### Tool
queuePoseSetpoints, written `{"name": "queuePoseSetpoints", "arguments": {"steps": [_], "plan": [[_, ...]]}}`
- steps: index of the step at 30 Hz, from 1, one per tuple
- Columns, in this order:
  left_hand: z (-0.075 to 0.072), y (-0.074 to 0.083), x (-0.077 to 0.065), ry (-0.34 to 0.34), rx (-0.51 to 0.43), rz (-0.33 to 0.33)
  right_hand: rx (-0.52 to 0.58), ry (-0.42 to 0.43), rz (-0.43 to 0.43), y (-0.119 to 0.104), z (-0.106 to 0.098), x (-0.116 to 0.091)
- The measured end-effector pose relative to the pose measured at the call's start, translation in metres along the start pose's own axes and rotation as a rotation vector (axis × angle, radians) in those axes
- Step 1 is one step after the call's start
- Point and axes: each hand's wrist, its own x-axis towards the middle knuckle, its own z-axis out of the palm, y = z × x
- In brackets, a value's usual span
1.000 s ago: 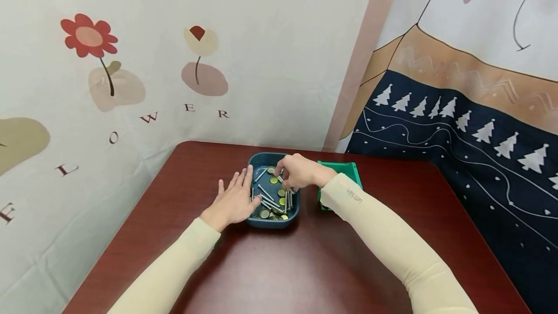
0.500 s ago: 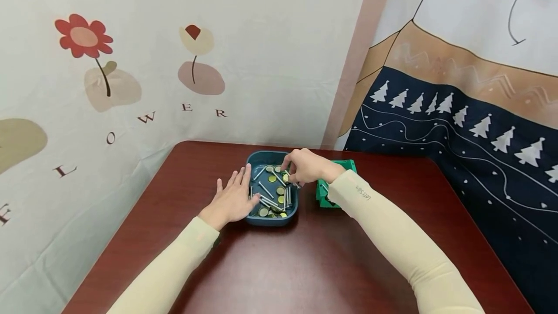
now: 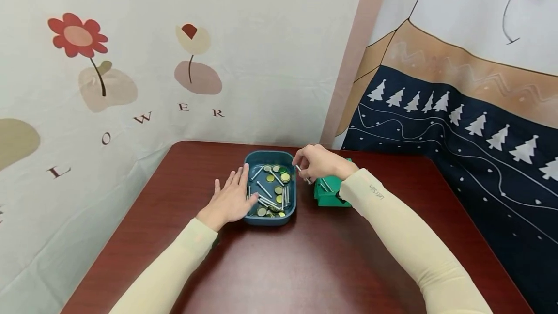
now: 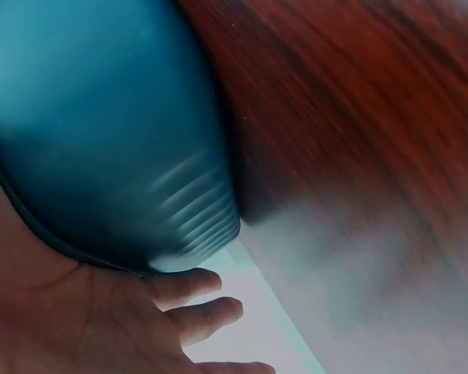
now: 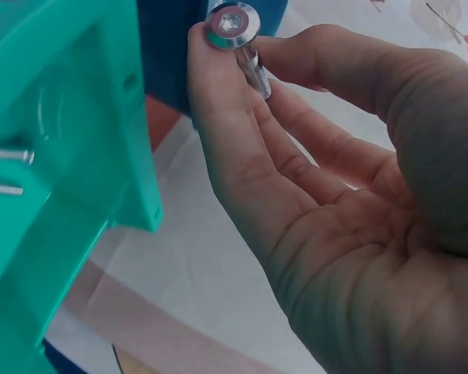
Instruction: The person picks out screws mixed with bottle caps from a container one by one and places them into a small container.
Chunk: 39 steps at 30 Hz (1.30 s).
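My right hand (image 3: 320,161) pinches a silver bolt (image 5: 232,22) between thumb and index finger. The bolt has a round flat head with a hex socket. It hangs between the blue tray (image 3: 270,222) and the green bin (image 3: 332,200). My left hand (image 3: 228,201) rests against the tray's left rim, fingers straight and spread, thumb over the edge. In the left wrist view, the palm (image 4: 78,319) lies along the tray's side wall. Inside the tray are several bolts (image 3: 264,189) and small round yellow, silver and green discs (image 3: 285,178).
Bolts (image 5: 8,154) lie inside the green bin, which my right wrist partly covers in the head view. Both containers stand on a dark red wooden table (image 3: 279,265). Behind it hang a flower-print cloth (image 3: 261,52) and a navy cloth with trees (image 3: 436,125).
My right hand has lifted out of the tray and moved right toward the green bin, with the bolt between its fingers. The left hand has stayed at the tray's rim.
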Motion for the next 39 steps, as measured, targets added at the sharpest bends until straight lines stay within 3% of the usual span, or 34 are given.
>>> {"name": "queuePoseSetpoints", "arguments": {"steps": [16,31,35,36,39], "plan": [[0.002,-0.004,0.003,0.009,0.004,-0.002,-0.024,0.063,0.058,0.023,-0.017,-0.020],[0.003,-0.004,0.004,0.008,-0.004,0.005,-0.035,0.060,0.106,0.043,-0.029,-0.031],[0.004,-0.004,0.004,0.005,-0.005,0.007,-0.004,0.041,0.106,0.061,-0.032,-0.026],[0.004,-0.004,0.004,0.006,-0.006,0.007,0.021,0.038,0.071,0.082,-0.030,-0.018],[0.004,-0.004,0.005,0.009,-0.008,0.006,0.034,0.033,0.078,0.093,-0.030,-0.016]]}}
